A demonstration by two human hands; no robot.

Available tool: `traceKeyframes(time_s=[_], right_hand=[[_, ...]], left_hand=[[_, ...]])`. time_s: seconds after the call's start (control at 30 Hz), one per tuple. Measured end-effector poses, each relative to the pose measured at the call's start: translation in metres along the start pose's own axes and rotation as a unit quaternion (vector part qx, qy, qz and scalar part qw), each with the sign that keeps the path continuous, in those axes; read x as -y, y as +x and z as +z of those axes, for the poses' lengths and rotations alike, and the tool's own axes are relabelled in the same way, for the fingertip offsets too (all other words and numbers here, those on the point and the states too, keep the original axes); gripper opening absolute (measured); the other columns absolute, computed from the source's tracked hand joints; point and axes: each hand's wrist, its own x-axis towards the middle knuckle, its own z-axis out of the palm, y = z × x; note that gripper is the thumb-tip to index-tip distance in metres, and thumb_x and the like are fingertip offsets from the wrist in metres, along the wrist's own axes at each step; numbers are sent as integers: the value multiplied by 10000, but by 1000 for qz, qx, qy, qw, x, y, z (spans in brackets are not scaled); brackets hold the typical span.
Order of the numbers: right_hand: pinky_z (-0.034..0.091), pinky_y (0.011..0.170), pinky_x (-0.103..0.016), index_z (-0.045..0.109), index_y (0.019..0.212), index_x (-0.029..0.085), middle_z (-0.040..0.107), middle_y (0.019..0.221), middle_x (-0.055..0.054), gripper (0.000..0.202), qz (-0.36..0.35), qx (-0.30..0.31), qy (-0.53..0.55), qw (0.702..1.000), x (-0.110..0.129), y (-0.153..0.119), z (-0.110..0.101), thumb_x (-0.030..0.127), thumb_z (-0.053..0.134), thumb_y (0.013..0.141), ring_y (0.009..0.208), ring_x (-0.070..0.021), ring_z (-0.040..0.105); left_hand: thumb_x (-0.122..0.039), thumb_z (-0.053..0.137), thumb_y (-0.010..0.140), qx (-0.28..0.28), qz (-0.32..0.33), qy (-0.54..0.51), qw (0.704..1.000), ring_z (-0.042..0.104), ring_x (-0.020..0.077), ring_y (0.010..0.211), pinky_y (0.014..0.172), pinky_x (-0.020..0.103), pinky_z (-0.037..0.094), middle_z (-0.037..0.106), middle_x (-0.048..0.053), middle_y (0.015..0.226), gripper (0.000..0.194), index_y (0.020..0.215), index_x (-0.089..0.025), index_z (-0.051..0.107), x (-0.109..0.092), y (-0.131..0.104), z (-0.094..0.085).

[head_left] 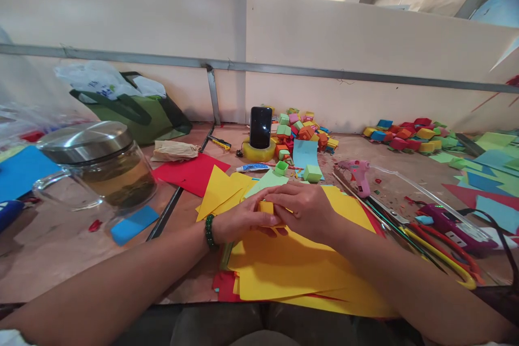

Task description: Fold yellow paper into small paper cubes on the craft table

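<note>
A small yellow paper box sits between my two hands, above a stack of yellow paper sheets. My left hand, with a dark green bead bracelet at the wrist, grips it from the left, thumb along its near side. My right hand closes over its right side, fingers bent and partly hiding it. Just beyond the hands are an open green paper box, a closed light green paper box and a light blue paper strip.
A phone stands upright on a yellow tape roll, beside a heap of coloured paper boxes. At right lie a pink glue gun, scissors and a purple power strip. A glass tea jar stands at left.
</note>
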Motion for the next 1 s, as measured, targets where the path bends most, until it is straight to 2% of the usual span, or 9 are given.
traceKeyframes(time_s=[0.13,0.27,0.37,0.47,0.6,0.73,0.8,0.9,1.0], right_hand=[[441,651,-248,708,801,191,735,846,-41,224,16,10,-30,999,-1,-2,4,130,499,851,695,-132,607],[413,625,-230,705,869,208,701,782,-25,199,36,44,0,998,-6,-2,4,105,561,777,713,-134,597],[393,603,-242,703,835,187,674,702,-24,197,34,39,-13,999,-8,-3,7,85,549,766,669,-142,575],[386,612,-246,714,848,193,686,705,-20,220,54,41,2,998,-7,-2,8,73,568,735,671,-147,572],[368,596,-226,732,907,225,691,706,-4,265,93,92,62,989,-4,2,4,88,605,719,648,-130,569],[357,583,-217,743,884,212,676,662,3,295,140,110,103,979,-5,3,4,51,580,698,600,-112,549],[340,545,-205,741,823,199,658,626,16,297,194,95,119,969,-8,4,6,27,557,665,552,-96,523],[303,504,-205,710,691,176,631,571,20,225,272,90,103,952,-13,7,8,36,541,638,505,-90,492],[299,523,-220,702,663,161,655,600,-12,173,296,132,74,943,-14,12,8,72,555,646,551,-118,525]], left_hand=[[-229,749,645,-17,-2,-13,1000,693,176,760,671,250,520,675,19,836,723,1294,-217,433,-1,0,0],[-235,752,643,1,-22,-11,1000,699,178,752,656,241,517,671,18,839,727,1291,-212,425,-3,0,1],[-237,758,640,-4,-26,-21,999,702,182,777,651,231,514,662,9,840,737,1293,-218,417,-3,-1,2],[-239,765,641,-2,-22,-24,999,702,179,776,661,230,512,657,12,856,715,1274,-213,433,-3,0,3],[-287,771,651,27,-21,-15,999,698,172,766,624,218,512,646,40,948,616,1202,-207,508,-4,-1,3],[-377,740,690,31,-2,-20,999,689,176,782,638,245,528,639,81,1085,633,1255,-222,501,-3,-1,1],[-384,740,695,0,31,9,999,674,200,867,674,264,533,613,99,1188,649,1279,-230,503,-2,-1,0],[-295,806,628,-80,88,98,988,623,238,1016,778,289,522,535,101,1342,749,1312,-245,506,1,1,-4],[-282,785,652,-107,104,144,978,611,250,1044,884,336,491,613,107,1243,685,1286,-184,544,3,5,-9]])
